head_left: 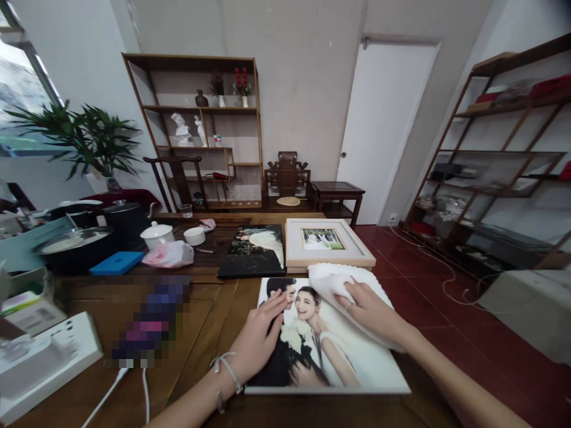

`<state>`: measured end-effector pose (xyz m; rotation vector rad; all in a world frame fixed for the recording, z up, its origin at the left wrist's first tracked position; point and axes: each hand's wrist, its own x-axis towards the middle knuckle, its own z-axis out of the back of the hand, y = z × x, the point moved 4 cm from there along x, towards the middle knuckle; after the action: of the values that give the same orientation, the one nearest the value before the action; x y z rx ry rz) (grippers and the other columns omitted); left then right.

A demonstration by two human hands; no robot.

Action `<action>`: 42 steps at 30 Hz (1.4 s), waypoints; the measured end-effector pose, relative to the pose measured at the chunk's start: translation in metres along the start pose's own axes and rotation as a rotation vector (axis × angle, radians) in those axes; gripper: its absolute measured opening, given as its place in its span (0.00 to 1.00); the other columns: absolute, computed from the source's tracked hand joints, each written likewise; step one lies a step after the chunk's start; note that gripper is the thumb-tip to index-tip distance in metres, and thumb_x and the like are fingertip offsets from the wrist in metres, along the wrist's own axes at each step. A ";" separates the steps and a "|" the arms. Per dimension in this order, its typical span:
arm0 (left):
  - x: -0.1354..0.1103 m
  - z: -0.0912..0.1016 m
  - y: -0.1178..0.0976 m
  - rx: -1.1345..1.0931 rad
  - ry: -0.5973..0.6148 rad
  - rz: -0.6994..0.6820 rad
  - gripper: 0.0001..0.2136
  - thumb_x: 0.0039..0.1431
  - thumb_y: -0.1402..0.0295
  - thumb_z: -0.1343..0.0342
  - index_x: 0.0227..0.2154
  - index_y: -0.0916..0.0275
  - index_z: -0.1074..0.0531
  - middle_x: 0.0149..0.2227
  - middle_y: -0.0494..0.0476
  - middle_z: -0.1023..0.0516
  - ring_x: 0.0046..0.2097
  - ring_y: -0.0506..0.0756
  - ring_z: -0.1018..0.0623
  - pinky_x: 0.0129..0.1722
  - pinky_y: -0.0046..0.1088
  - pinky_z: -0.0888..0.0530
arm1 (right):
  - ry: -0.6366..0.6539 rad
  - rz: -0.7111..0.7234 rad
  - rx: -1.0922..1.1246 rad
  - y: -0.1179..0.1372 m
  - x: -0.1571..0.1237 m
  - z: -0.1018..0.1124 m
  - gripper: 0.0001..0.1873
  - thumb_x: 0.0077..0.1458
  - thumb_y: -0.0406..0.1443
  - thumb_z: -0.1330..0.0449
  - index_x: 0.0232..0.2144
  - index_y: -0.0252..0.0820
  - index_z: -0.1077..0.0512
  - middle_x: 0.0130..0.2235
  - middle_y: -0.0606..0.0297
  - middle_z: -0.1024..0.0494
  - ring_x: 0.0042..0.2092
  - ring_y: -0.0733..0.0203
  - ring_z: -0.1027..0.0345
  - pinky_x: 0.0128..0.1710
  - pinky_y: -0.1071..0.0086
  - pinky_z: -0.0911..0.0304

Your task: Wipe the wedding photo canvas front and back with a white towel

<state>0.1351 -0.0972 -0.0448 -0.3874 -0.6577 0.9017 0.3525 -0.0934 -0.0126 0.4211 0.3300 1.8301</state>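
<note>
A large unframed photo print (339, 362) of a couple lies flat at the near right of the wooden table (196, 333). My left hand (259, 336) rests flat on its left side, fingers stretched out. My right hand (368, 309) presses a white cloth (330, 279) against the print's upper right part, fingers curled over the cloth. Beyond the print lie a dark photo print (254, 249) and a pale wooden picture frame (328, 242) with a small photo in it.
At the left are white boxes (44, 356), a blue pad (116, 262), a black pot (75, 246), a white lidded bowl (157, 235), a plastic bag (170, 254) and white cables (116, 386). Wooden shelves (196, 131), chairs and a door (383, 131) stand behind; a shelf rack (504, 166) lines the right wall.
</note>
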 end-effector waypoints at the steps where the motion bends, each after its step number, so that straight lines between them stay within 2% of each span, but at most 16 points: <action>1: 0.000 0.000 0.000 -0.004 -0.005 0.002 0.17 0.60 0.71 0.56 0.51 0.58 0.34 0.56 0.53 0.35 0.59 0.55 0.39 0.57 0.40 0.40 | -0.006 0.007 -0.005 0.001 -0.001 0.000 0.12 0.57 0.36 0.55 0.32 0.40 0.33 0.45 0.53 0.28 0.57 0.45 0.48 0.50 0.52 0.46; 4: 0.000 0.000 0.001 -0.012 -0.023 0.012 0.17 0.60 0.71 0.56 0.51 0.58 0.34 0.55 0.54 0.35 0.59 0.55 0.39 0.57 0.40 0.40 | 0.009 0.102 -0.035 0.018 -0.018 -0.006 0.10 0.54 0.33 0.53 0.31 0.38 0.32 0.53 0.49 0.35 0.60 0.47 0.55 0.54 0.50 0.52; 7: 0.000 -0.002 0.003 -0.022 -0.025 0.020 0.17 0.60 0.71 0.55 0.51 0.58 0.34 0.56 0.54 0.35 0.59 0.55 0.40 0.57 0.41 0.40 | 0.056 0.235 -0.032 0.043 -0.044 -0.021 0.09 0.49 0.31 0.50 0.31 0.38 0.30 0.56 0.49 0.38 0.61 0.48 0.58 0.57 0.47 0.59; 10: -0.001 -0.001 0.003 -0.035 -0.036 0.010 0.18 0.59 0.72 0.56 0.51 0.58 0.35 0.56 0.53 0.35 0.59 0.55 0.39 0.58 0.42 0.41 | 0.178 0.345 0.061 0.062 -0.065 -0.039 0.12 0.44 0.29 0.47 0.32 0.41 0.27 0.54 0.55 0.34 0.60 0.47 0.54 0.59 0.47 0.63; 13: 0.000 0.001 0.001 -0.034 -0.019 -0.005 0.18 0.58 0.73 0.56 0.51 0.59 0.34 0.56 0.54 0.35 0.59 0.55 0.39 0.57 0.42 0.40 | 0.263 0.360 0.129 0.068 -0.073 -0.041 0.15 0.45 0.29 0.47 0.35 0.44 0.26 0.52 0.58 0.31 0.58 0.50 0.48 0.59 0.52 0.60; 17: 0.001 0.001 0.000 -0.027 -0.011 -0.003 0.18 0.59 0.73 0.56 0.51 0.60 0.34 0.56 0.54 0.35 0.59 0.55 0.39 0.58 0.42 0.41 | 0.175 0.297 0.078 0.055 -0.063 -0.018 0.10 0.47 0.33 0.46 0.33 0.42 0.27 0.55 0.57 0.36 0.60 0.51 0.52 0.57 0.56 0.52; 20: 0.000 0.001 0.000 -0.031 -0.036 -0.005 0.17 0.59 0.72 0.56 0.50 0.58 0.33 0.55 0.53 0.34 0.59 0.55 0.39 0.57 0.42 0.40 | 0.032 0.213 -0.004 0.033 -0.040 -0.006 0.10 0.52 0.33 0.49 0.33 0.40 0.29 0.53 0.54 0.33 0.57 0.50 0.46 0.53 0.57 0.46; 23: -0.001 0.001 -0.001 -0.021 -0.050 -0.011 0.16 0.60 0.72 0.55 0.49 0.56 0.33 0.54 0.53 0.33 0.58 0.55 0.38 0.57 0.41 0.39 | -0.085 0.140 -0.060 0.012 -0.018 -0.005 0.11 0.53 0.32 0.53 0.31 0.38 0.30 0.48 0.50 0.29 0.53 0.47 0.41 0.51 0.54 0.45; 27: -0.001 0.000 0.000 -0.005 -0.037 0.000 0.16 0.60 0.71 0.56 0.49 0.57 0.33 0.55 0.53 0.34 0.58 0.54 0.38 0.57 0.41 0.39 | -0.119 0.152 -0.097 0.012 -0.016 -0.010 0.09 0.52 0.32 0.52 0.28 0.39 0.31 0.54 0.49 0.35 0.57 0.46 0.48 0.52 0.48 0.50; 30: 0.000 -0.001 0.001 -0.005 -0.032 0.000 0.16 0.60 0.71 0.56 0.50 0.58 0.33 0.55 0.54 0.34 0.59 0.54 0.39 0.57 0.40 0.39 | -0.069 0.241 -0.138 0.031 -0.036 -0.016 0.07 0.48 0.30 0.49 0.26 0.40 0.31 0.54 0.51 0.35 0.60 0.48 0.53 0.56 0.46 0.57; 33: 0.000 -0.001 0.003 -0.008 -0.033 0.010 0.17 0.60 0.71 0.56 0.51 0.59 0.34 0.55 0.53 0.34 0.59 0.54 0.39 0.57 0.39 0.40 | 0.067 0.341 -0.122 0.056 -0.059 -0.028 0.09 0.42 0.29 0.46 0.26 0.41 0.27 0.56 0.55 0.37 0.60 0.43 0.57 0.57 0.41 0.64; 35: 0.000 -0.001 0.003 -0.013 -0.025 0.019 0.17 0.60 0.71 0.56 0.51 0.58 0.34 0.56 0.53 0.35 0.59 0.54 0.39 0.58 0.39 0.40 | 0.206 0.378 -0.076 0.069 -0.070 -0.038 0.15 0.41 0.28 0.46 0.33 0.41 0.25 0.55 0.55 0.36 0.60 0.41 0.54 0.56 0.40 0.60; 38: 0.000 0.000 0.003 -0.029 -0.012 0.020 0.17 0.60 0.71 0.56 0.52 0.58 0.35 0.56 0.52 0.35 0.59 0.54 0.39 0.58 0.40 0.40 | 0.335 0.377 -0.007 0.077 -0.076 -0.044 0.27 0.43 0.27 0.47 0.49 0.39 0.32 0.53 0.55 0.33 0.57 0.45 0.48 0.55 0.45 0.51; 40: 0.000 0.001 0.002 -0.033 -0.012 0.014 0.18 0.60 0.71 0.56 0.52 0.57 0.35 0.56 0.52 0.35 0.59 0.54 0.39 0.58 0.39 0.40 | 0.317 0.395 0.017 0.076 -0.076 -0.039 0.23 0.44 0.28 0.47 0.45 0.40 0.29 0.52 0.57 0.32 0.57 0.47 0.47 0.56 0.47 0.52; 42: 0.000 0.002 0.001 -0.023 -0.010 0.009 0.18 0.60 0.72 0.56 0.52 0.57 0.35 0.56 0.52 0.35 0.59 0.54 0.39 0.58 0.39 0.40 | 0.233 0.394 0.012 0.070 -0.073 -0.030 0.13 0.44 0.30 0.45 0.33 0.41 0.25 0.53 0.57 0.33 0.58 0.46 0.48 0.57 0.49 0.54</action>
<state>0.1332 -0.0967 -0.0442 -0.4071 -0.6769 0.9062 0.2991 -0.1842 -0.0184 0.2945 0.4401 2.2718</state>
